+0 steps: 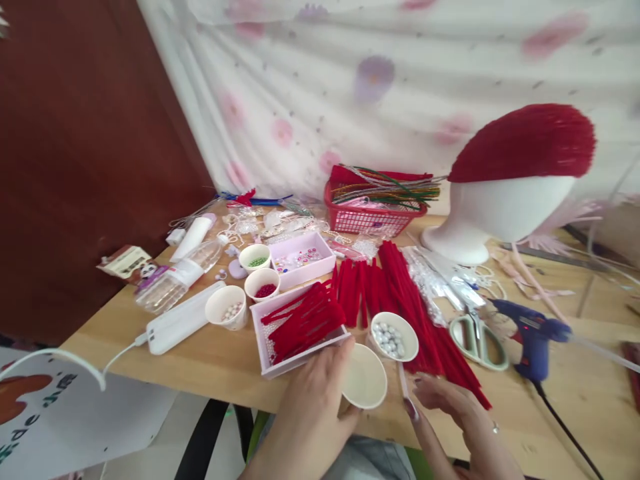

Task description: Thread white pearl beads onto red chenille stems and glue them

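Note:
My left hand (320,400) is wrapped around the side of a tilted white paper cup (365,377), with its pale inside facing me. My right hand (460,427) is to the right of the cup, thumb and forefinger apart, wearing a ring. A thin pale strip (403,381) lies by its fingertips; I cannot tell whether they touch it. Just behind stands a paper cup of silvery white beads (400,319). Beyond my left hand, a pale box (257,333) holds red fuzzy stems (305,323) over small beads. Long red fuzzy stems (417,320) spread across the table.
Cups of pink-white (214,308), red (254,277) and green beads (246,256) stand left. Scissors (480,343) and a blue glue gun (533,333) lie right. A white mannequin head (505,207) wears a red cap (530,143). A red basket (367,219) stands behind.

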Available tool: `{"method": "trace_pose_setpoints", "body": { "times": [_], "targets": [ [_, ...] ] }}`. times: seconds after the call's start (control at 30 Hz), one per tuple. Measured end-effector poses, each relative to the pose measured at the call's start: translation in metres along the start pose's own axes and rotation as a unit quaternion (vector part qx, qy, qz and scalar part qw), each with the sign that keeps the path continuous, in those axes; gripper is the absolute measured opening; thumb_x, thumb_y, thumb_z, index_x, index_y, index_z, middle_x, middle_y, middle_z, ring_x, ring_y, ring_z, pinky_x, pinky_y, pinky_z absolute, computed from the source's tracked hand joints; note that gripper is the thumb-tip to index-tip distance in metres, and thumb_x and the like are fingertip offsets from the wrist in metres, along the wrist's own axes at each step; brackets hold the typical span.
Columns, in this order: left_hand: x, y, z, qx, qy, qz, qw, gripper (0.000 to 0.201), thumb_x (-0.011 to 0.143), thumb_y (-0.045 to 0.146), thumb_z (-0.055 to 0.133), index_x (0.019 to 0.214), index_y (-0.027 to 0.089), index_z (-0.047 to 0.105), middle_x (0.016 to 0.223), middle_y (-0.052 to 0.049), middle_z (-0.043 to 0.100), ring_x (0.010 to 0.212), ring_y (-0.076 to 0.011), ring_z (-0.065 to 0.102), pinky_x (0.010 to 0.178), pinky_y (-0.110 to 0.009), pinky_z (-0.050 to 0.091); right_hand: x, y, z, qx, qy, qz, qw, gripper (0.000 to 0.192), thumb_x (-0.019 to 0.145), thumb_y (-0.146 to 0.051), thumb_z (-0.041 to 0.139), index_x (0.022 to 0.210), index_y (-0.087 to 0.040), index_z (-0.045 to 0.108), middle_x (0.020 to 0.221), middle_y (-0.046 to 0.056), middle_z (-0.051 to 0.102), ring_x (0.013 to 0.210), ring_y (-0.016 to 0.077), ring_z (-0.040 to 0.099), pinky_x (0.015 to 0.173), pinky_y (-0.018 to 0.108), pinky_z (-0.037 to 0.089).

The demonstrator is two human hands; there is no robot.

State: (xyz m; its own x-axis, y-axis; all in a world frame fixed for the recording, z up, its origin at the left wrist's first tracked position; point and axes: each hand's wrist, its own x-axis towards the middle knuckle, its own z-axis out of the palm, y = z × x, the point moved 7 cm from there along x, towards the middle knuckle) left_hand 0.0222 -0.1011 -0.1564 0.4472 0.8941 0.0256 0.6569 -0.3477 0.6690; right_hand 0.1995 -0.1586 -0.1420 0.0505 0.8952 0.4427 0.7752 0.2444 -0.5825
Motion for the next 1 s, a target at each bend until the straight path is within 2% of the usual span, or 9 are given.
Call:
{"method": "trace_pose_setpoints", "body": {
  "times": [0.13,0.27,0.43,0.57,0.63,0.67,0.83,0.93,1.0],
  "targets": [
    [0.001,-0.008,-0.003,0.021,0.044,0.013,0.999,0.073,0.079,0.012,0.060,0.145,0.025,0.032,0.145,-0.012,0.054,0.132,-0.0312,0.053,0.105,-0.055,0.049,0.011,0.016,0.007,0.018,0.031,0.086,0.996,0.048,0.093,-0.033,0.060,0.136,-0.024,0.042,0.128,0.014,0.054,0.106,0.0297,0.061,0.088,0.047,0.054],
    [0.004,-0.017,-0.011,0.057,0.078,0.029,0.995,0.074,0.081,0.013,0.057,0.147,0.029,0.027,0.146,-0.011,0.053,0.133,-0.0291,0.051,0.106,-0.052,0.049,0.027,0.020,0.026,0.025,0.015,0.094,0.995,0.060,0.094,-0.034,0.057,0.146,-0.024,0.030,0.144,0.016,0.047,0.130,0.0357,0.047,0.101,0.058,0.045],
    [0.011,-0.036,-0.019,0.080,0.103,0.012,0.991,0.068,0.085,0.020,0.057,0.146,0.032,0.028,0.145,-0.010,0.055,0.130,-0.0298,0.056,0.102,-0.051,0.052,0.024,0.023,0.017,0.026,-0.011,0.102,0.994,0.056,0.095,-0.032,0.052,0.147,-0.026,0.032,0.142,0.012,0.051,0.131,0.0318,0.048,0.103,0.051,0.046],
    [0.015,-0.042,-0.017,0.073,0.086,0.024,0.993,0.074,0.087,0.023,0.057,0.151,0.033,0.021,0.148,-0.008,0.052,0.131,-0.0288,0.054,0.104,-0.048,0.051,0.042,0.042,-0.023,0.018,0.010,0.110,0.994,0.024,0.096,-0.031,0.047,0.116,-0.024,0.060,0.117,0.008,0.066,0.109,0.0245,0.063,0.089,0.036,0.053],
    [0.015,-0.042,-0.017,0.064,0.092,0.024,0.993,0.077,0.088,0.026,0.057,0.153,0.033,0.016,0.151,-0.008,0.048,0.133,-0.0285,0.051,0.104,-0.046,0.051,0.066,0.065,-0.034,-0.037,0.017,0.176,0.984,0.023,0.095,-0.032,0.047,0.106,-0.019,0.062,0.100,0.009,0.069,0.091,0.0235,0.067,0.078,0.034,0.053],
    [0.014,-0.042,-0.016,0.057,0.099,0.017,0.993,0.078,0.089,0.027,0.057,0.154,0.033,0.014,0.152,-0.007,0.046,0.134,-0.0289,0.049,0.104,-0.046,0.050,0.079,0.079,-0.033,-0.075,-0.002,0.233,0.970,0.023,0.095,-0.032,0.047,0.106,-0.018,0.062,0.100,0.009,0.070,0.088,0.0233,0.067,0.076,0.033,0.052],
    [0.013,-0.044,-0.008,0.013,0.128,-0.008,0.992,0.072,0.092,0.026,0.051,0.154,0.031,0.016,0.149,-0.007,0.051,0.134,-0.0287,0.050,0.103,-0.044,0.051,0.139,0.114,-0.007,-0.111,-0.031,0.293,0.949,0.006,0.088,-0.018,0.062,0.089,-0.013,0.066,0.089,0.013,0.070,0.096,0.0296,0.064,0.091,0.045,0.043],
    [0.010,-0.046,-0.009,0.002,0.151,0.001,0.989,0.072,0.090,0.028,0.055,0.154,0.031,0.021,0.145,-0.007,0.056,0.126,-0.0308,0.058,0.099,-0.045,0.053,0.146,0.126,-0.001,-0.069,-0.026,0.312,0.947,0.016,0.088,-0.021,0.067,0.074,-0.016,0.062,0.082,0.003,0.067,0.089,0.0224,0.063,0.089,0.043,0.046],
    [0.004,-0.048,-0.018,-0.013,0.167,-0.012,0.986,0.070,0.087,0.032,0.061,0.150,0.033,0.032,0.134,-0.007,0.065,0.105,-0.0302,0.071,0.084,-0.041,0.060,0.143,0.131,-0.009,-0.012,-0.007,0.316,0.949,0.023,0.089,-0.027,0.068,0.070,-0.016,0.059,0.078,0.000,0.063,0.082,0.0191,0.062,0.083,0.039,0.048]
  ]
}}
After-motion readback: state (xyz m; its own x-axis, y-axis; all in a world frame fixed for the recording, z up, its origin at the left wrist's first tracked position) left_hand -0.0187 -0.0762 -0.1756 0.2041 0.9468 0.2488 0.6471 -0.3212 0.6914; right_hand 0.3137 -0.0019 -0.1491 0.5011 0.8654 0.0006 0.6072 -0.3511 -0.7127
